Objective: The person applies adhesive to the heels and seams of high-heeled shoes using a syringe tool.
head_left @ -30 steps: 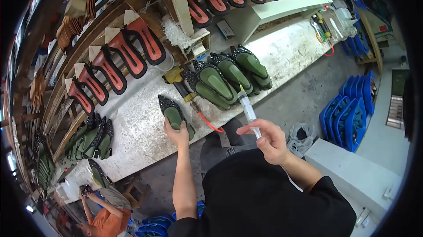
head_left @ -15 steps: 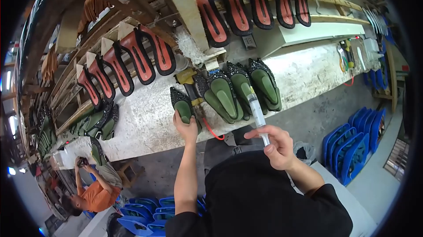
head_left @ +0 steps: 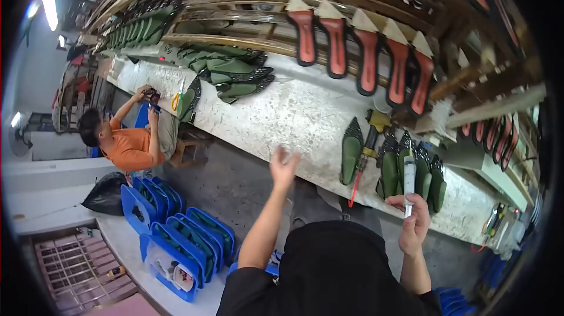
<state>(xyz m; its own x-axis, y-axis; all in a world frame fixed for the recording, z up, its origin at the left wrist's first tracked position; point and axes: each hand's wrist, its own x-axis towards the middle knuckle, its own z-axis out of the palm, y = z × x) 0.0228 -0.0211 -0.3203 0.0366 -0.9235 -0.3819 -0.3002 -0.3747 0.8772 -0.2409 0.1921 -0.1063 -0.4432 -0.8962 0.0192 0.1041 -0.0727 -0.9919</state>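
A clear plastic syringe points upward in my right hand, whose fingers are closed around its lower end. Beyond its tip stand several green shoes with black glittery pointed toes on the workbench. One similar green shoe lies apart from them, left of a yellow-and-black power tool with a red cord. My left hand hovers at the bench's front edge, somewhat blurred, with thumb and fingers apart and nothing seen in it.
Red-and-black shoe pieces lean on the wooden rack behind the whitish workbench. More green shoes lie farther left. A person in an orange shirt sits there holding a dark item. Blue bins stand behind me, at lower left.
My left hand has let go of the single green shoe and moved left, away from it. The view has swung to the left. The syringe stays in my right hand.
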